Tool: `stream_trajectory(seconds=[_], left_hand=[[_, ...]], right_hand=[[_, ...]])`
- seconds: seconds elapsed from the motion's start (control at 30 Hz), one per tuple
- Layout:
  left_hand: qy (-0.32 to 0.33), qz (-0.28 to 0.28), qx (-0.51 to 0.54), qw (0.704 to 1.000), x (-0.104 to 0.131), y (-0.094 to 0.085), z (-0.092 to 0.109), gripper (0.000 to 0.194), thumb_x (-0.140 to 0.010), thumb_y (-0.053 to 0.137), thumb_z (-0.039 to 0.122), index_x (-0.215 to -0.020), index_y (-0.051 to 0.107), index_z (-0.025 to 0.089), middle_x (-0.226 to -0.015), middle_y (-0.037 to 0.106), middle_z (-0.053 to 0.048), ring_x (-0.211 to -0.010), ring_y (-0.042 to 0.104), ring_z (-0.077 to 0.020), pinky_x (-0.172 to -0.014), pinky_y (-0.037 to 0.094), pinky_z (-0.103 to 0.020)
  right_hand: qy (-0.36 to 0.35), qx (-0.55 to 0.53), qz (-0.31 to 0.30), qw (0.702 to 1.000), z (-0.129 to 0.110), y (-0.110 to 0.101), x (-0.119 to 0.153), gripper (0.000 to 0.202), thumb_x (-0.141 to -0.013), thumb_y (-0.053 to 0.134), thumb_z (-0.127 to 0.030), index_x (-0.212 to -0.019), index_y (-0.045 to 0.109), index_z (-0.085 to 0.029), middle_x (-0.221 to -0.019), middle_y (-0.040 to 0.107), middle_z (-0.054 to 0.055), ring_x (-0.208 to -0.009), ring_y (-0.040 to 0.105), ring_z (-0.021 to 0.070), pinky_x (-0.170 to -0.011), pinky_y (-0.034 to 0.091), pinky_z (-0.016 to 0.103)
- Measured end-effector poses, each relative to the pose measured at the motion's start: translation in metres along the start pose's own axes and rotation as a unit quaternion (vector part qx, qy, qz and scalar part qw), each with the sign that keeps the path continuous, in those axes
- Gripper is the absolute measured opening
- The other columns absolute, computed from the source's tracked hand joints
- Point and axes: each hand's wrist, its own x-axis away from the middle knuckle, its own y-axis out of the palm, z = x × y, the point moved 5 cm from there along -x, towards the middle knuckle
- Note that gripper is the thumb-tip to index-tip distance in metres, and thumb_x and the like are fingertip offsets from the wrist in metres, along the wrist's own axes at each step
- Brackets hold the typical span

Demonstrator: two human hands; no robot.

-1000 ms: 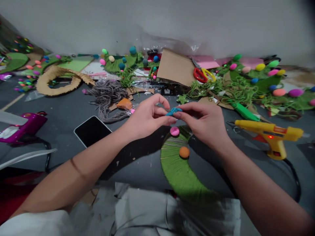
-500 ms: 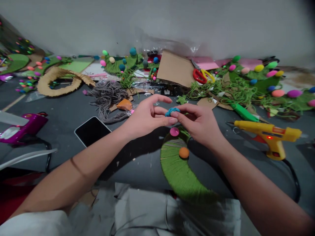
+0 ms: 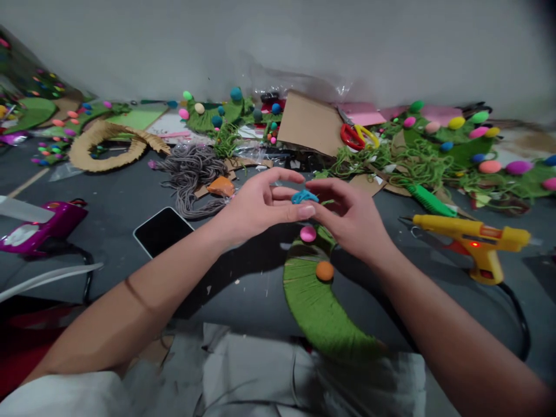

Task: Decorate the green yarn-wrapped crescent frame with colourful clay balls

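Observation:
A small bundle of blue yarn [image 3: 304,197] is pinched between my two hands over the table. My left hand [image 3: 260,202] closes its thumb and a finger on it from the left, with the index finger arched above. From the right, my right hand [image 3: 347,211] has its thumb at the bundle and its other fingers curled behind. Just below the hands lies a green yarn-wrapped crescent [image 3: 313,301], with a pink ball [image 3: 308,234] and an orange ball [image 3: 324,270] on it. Its upper end is partly hidden by my right hand.
A yellow glue gun [image 3: 473,231] with a lit red light lies to the right. At left are a phone [image 3: 163,231] and a purple glue gun [image 3: 52,226]. Grey yarn [image 3: 195,174], scissors [image 3: 354,136], cardboard [image 3: 310,123] and green yarn scraps [image 3: 417,159] line the back.
The fingers of my right hand have shifted on the blue yarn, its thumb drawing down behind my left thumb. More of the bundle's top shows. The crescent stays in place.

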Motion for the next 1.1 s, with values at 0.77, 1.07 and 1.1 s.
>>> stream_trajectory(seconds=[0.77,1.07,1.1], left_hand=[[-0.008,0.011,0.008,1.0,0.002,0.003,0.0,0.054,-0.077,0.089,0.016,-0.119,0.056,0.019,-0.086,0.082,-0.003,-0.08,0.081,-0.0181,-0.079,0.065,-0.028],[-0.014,-0.021,0.058,0.998,0.005,0.007,0.004,0.059,-0.077,0.089,0.015,-0.129,0.061,0.021,-0.117,0.079,-0.009,-0.104,0.078,-0.0212,-0.093,0.062,-0.034],[-0.023,-0.042,0.087,0.995,0.006,0.008,0.004,0.062,-0.076,0.089,0.016,-0.131,0.061,0.022,-0.123,0.077,-0.01,-0.11,0.076,-0.0224,-0.096,0.061,-0.036]], right_hand=[[-0.026,-0.001,0.019,0.999,-0.006,0.0,0.001,0.012,-0.086,0.081,-0.032,-0.089,0.082,-0.021,-0.086,0.081,0.003,-0.078,0.074,0.0184,-0.071,0.059,0.031],[-0.04,0.021,0.106,0.993,-0.005,-0.023,-0.005,0.029,-0.083,0.085,-0.036,-0.109,0.079,-0.024,-0.099,0.08,0.004,-0.083,0.073,0.0188,-0.068,0.059,0.031],[-0.047,0.023,0.084,0.995,-0.005,-0.018,-0.004,0.034,-0.082,0.085,-0.035,-0.114,0.078,-0.024,-0.103,0.08,0.004,-0.085,0.073,0.019,-0.07,0.059,0.031]])
